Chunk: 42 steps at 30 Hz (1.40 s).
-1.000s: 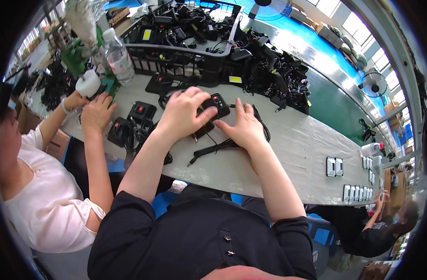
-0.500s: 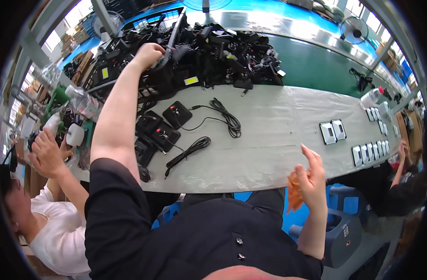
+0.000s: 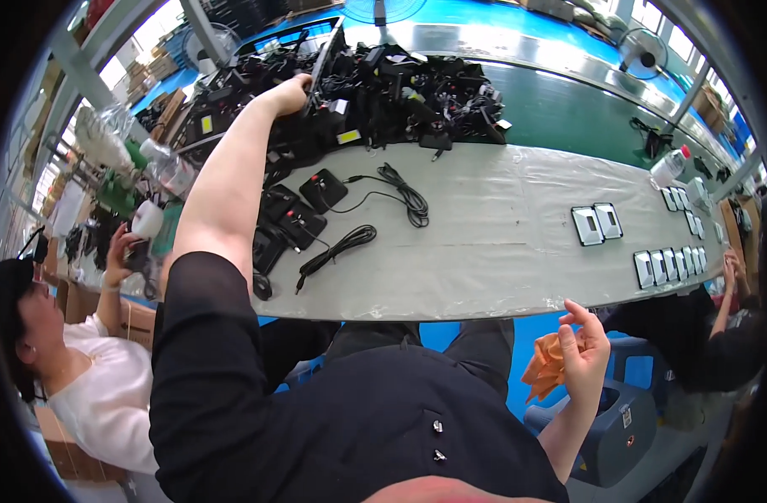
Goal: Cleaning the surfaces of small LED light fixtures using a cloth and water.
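My left hand (image 3: 291, 95) reaches far forward to the side wall of a black plastic crate (image 3: 323, 63) heaped with black adapters and cables. Its fingers are curled by that wall and partly hidden; what they hold, if anything, does not show. My right hand (image 3: 586, 356) is raised off the table's near edge, with a crumpled orange cloth (image 3: 545, 369) held against its palm and the index finger partly stretched. Under my left arm lie several square black devices (image 3: 323, 190), some with cables; two coiled black cables (image 3: 340, 251) rest to their right.
On the grey-covered table (image 3: 467, 251), several silver-and-black frames (image 3: 597, 225) sit at the right, with a clear bottle (image 3: 668, 168) behind them. A black heap (image 3: 434, 96) spreads beside the crate. One co-worker (image 3: 90, 377) sits at left, another person (image 3: 727, 318) at far right.
My left hand has moved slightly right, closer against the crate's side wall. My right hand has shifted down and right with the orange cloth. The left co-worker's hand has moved.
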Each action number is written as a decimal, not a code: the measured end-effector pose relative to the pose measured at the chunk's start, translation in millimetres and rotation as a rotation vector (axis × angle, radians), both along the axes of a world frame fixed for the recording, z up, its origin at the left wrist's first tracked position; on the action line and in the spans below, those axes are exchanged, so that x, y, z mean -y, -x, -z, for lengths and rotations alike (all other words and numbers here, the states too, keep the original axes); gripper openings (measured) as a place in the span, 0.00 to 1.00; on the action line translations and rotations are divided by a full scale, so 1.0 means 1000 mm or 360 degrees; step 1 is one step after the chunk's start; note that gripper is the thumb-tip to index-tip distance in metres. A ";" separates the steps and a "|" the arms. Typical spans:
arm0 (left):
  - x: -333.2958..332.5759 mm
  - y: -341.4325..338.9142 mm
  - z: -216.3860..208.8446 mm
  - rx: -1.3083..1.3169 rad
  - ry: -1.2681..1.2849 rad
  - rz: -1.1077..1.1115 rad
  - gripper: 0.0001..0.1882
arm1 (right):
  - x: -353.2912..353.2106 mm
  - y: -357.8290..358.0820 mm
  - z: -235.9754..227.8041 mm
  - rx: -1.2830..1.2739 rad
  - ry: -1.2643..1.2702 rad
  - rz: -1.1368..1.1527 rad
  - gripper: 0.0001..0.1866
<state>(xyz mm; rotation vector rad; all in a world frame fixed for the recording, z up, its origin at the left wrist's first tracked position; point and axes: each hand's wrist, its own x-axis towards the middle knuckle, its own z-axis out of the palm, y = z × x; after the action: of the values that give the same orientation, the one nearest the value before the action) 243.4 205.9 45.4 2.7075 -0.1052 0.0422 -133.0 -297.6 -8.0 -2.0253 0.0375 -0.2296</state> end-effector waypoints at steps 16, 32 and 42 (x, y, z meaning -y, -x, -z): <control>0.074 0.079 -0.167 0.0664 0.1602 0.0174 0.15 | -0.008 0.010 0.004 0.0060 -0.0172 0.0000 0.16; 0.287 0.188 0.077 -0.0337 0.1690 0.0428 0.15 | -0.020 -0.030 0.010 0.0069 0.0247 0.0114 0.16; 0.271 0.205 0.111 -0.0345 0.2126 0.0114 0.09 | -0.028 -0.096 0.042 0.0161 0.1065 -0.0091 0.21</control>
<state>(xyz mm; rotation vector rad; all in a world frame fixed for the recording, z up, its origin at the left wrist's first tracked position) 38.8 -65.5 -65.2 1.3607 -0.0674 -0.1507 -37.5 -269.7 -49.6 -2.6707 -0.1837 -0.3400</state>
